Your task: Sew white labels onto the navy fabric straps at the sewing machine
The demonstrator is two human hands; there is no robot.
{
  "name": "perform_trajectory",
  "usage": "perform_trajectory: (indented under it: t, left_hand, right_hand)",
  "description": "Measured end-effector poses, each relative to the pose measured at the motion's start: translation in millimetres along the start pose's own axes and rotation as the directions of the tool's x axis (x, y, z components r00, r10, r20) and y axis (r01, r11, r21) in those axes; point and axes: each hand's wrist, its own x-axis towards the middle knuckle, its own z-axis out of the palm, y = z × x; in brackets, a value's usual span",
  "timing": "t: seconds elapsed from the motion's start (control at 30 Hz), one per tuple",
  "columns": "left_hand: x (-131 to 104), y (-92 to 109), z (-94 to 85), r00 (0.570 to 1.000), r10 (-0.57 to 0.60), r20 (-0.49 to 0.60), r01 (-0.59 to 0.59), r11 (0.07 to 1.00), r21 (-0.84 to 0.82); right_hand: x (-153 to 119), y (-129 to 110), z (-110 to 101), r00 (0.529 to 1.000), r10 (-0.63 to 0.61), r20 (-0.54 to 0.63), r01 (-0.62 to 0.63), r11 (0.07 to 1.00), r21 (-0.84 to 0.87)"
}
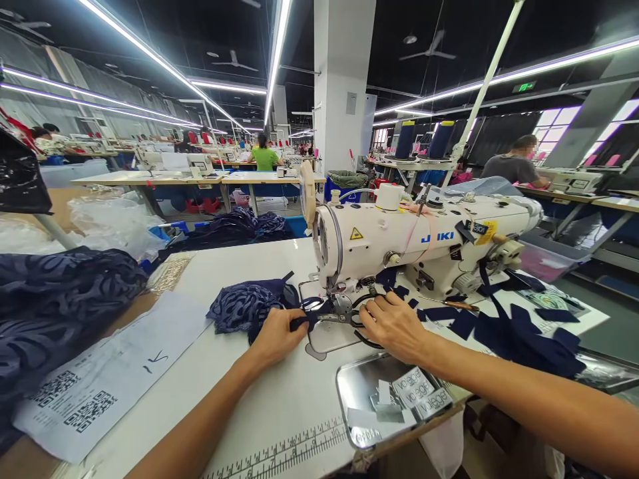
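My right hand [392, 321] is closed around the black handles of a pair of scissors [333, 318], whose blades point left toward the dark navy cloth. Pinched in my left hand [280, 336] is the edge of a navy patterned fabric piece [244, 305], bunched on the table just left of the needle area. The scissor tips meet the cloth close to my left fingertips; whether they cut it is too small to tell. Right behind both hands stands a white sewing machine [379, 233], its presser foot partly hidden by the scissors and cloth.
A metal tray [357, 386] with printed labels lies at the front edge. Navy scraps [519, 332] spread at the right. A paper sheet with QR codes [120, 379] and a large patterned fabric pile [64, 293] lie at left. Other people sit at machines farther back.
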Motion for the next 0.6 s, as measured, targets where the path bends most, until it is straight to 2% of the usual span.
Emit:
perform_trajectory:
  t: [0.13,0.23,0.33,0.4,0.47,0.53,0.6]
  left_hand:
    - [-1,0,-1.6,1.0,-0.023,0.009,0.023,0.998,-0.063]
    - [-3,1,-5.9,0.997,-0.064,-0.034,0.052,0.963,-0.263]
    - [-5,-1,-9.7,0.981,-0.185,-0.062,0.134,0.872,-0.47]
    - [-6,-3,-10.7,0.967,-0.251,-0.034,0.181,0.781,-0.598]
    - [-6,-6,-11.2,0.962,-0.272,-0.016,0.182,0.685,-0.705]
    - [-6,-8,-11.6,0.961,-0.275,-0.019,0.162,0.618,-0.769]
    - [-7,-8,-12.2,0.961,-0.273,-0.033,0.139,0.586,-0.798]
  right_hand:
    - [-6,3,2,0.999,0.017,0.03,-0.019,0.999,0.045]
    - [-10,6,1,0.974,0.159,0.161,-0.191,0.96,0.207]
    - [-10,9,-2,0.905,0.275,0.325,-0.392,0.834,0.388]
    - [-7,9,-4,0.856,0.306,0.417,-0.501,0.689,0.523]
    - [-3,8,-7,0.82,0.29,0.494,-0.572,0.472,0.671]
    - [2,6,-11,0.799,0.177,0.574,-0.6,0.185,0.778]
    - [6,3,-14,0.777,-0.008,0.63,-0.627,-0.106,0.772]
